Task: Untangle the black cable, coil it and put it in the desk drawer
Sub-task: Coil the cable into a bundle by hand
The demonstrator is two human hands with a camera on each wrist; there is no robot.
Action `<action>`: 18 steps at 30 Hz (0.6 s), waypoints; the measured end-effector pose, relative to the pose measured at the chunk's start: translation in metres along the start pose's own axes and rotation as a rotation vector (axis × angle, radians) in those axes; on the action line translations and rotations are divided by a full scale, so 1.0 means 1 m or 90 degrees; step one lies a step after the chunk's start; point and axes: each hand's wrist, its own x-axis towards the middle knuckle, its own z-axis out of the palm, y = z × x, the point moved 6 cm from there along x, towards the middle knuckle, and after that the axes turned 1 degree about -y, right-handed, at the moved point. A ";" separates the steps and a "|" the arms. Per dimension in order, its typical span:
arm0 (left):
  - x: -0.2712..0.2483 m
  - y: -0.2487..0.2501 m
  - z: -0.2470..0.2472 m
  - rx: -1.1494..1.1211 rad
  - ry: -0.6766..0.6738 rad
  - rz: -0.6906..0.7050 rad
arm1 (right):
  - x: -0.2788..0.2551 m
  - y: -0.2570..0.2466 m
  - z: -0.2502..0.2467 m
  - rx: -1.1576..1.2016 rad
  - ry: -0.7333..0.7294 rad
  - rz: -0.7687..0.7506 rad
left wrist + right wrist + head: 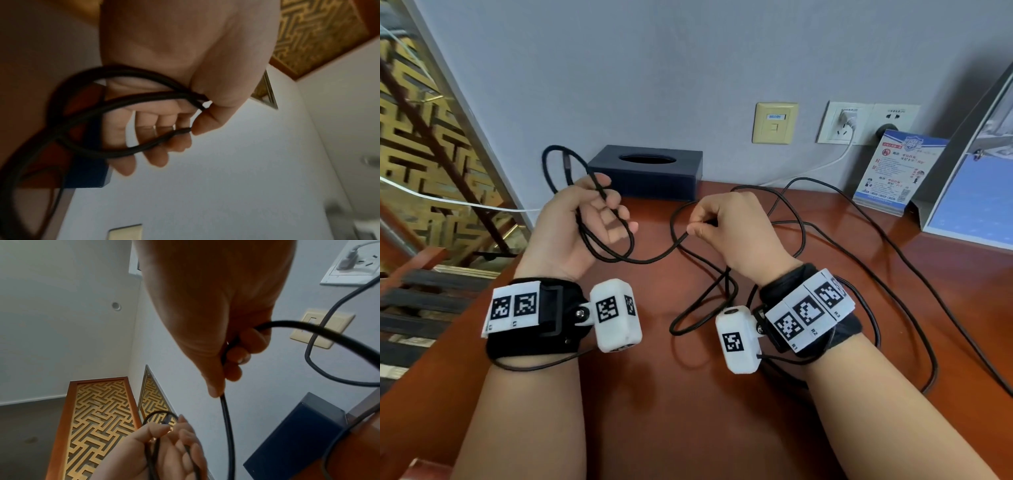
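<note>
The black cable [654, 260] sags between my two hands above the red-brown desk [688, 428]. My left hand [609, 209] is raised palm-up, with a couple of cable loops [123, 100] gathered in it and the thumb pinching a strand against the fingers [156, 155]. One loop rises behind that hand towards the wall. My right hand [697, 231] pinches the cable [226, 418] in curled fingers, a little right of the left hand [168, 443]. The rest of the cable lies in loose, crossing loops on the desk to the right. No drawer is in view.
A dark blue tissue box [647, 171] stands against the wall behind my hands. Wall sockets [842, 123] hold a white plug and cord. A leaflet stand [893, 171] and a grey-blue board [969, 192] occupy the back right. The desk's left edge drops beside a patterned screen [421, 144].
</note>
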 end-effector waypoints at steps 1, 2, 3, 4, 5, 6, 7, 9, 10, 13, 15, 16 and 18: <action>0.000 -0.004 0.005 0.045 -0.010 -0.014 | 0.000 -0.002 -0.003 0.017 0.025 -0.007; -0.001 -0.008 0.010 0.093 -0.021 -0.025 | 0.000 -0.005 -0.006 0.036 0.048 -0.012; -0.001 -0.012 0.015 0.139 -0.028 -0.035 | -0.001 -0.007 -0.008 0.056 0.067 -0.014; -0.002 -0.016 0.019 0.177 -0.031 -0.045 | -0.001 -0.009 -0.010 0.075 0.082 -0.016; -0.002 -0.020 0.023 0.202 -0.034 -0.057 | -0.001 -0.011 -0.010 0.091 0.095 -0.017; -0.003 -0.024 0.027 0.217 -0.040 -0.069 | -0.001 -0.012 -0.010 0.106 0.103 -0.015; -0.004 -0.028 0.031 0.224 -0.051 -0.079 | -0.002 -0.012 -0.009 0.119 0.106 -0.010; -0.006 -0.033 0.039 0.229 -0.065 -0.100 | -0.002 -0.012 -0.008 0.135 0.098 0.005; -0.007 -0.035 0.042 0.228 -0.064 -0.110 | -0.002 -0.012 -0.006 0.143 0.086 0.016; -0.009 -0.040 0.047 0.212 -0.079 -0.131 | -0.002 -0.011 -0.004 0.187 0.054 0.044; -0.011 -0.042 0.049 0.196 -0.096 -0.141 | -0.001 -0.011 -0.004 0.202 0.056 0.050; -0.012 -0.043 0.050 0.195 -0.103 -0.143 | -0.001 -0.010 -0.004 0.206 0.061 0.052; -0.012 -0.045 0.051 0.214 -0.121 -0.144 | -0.001 -0.009 -0.002 0.207 0.072 0.056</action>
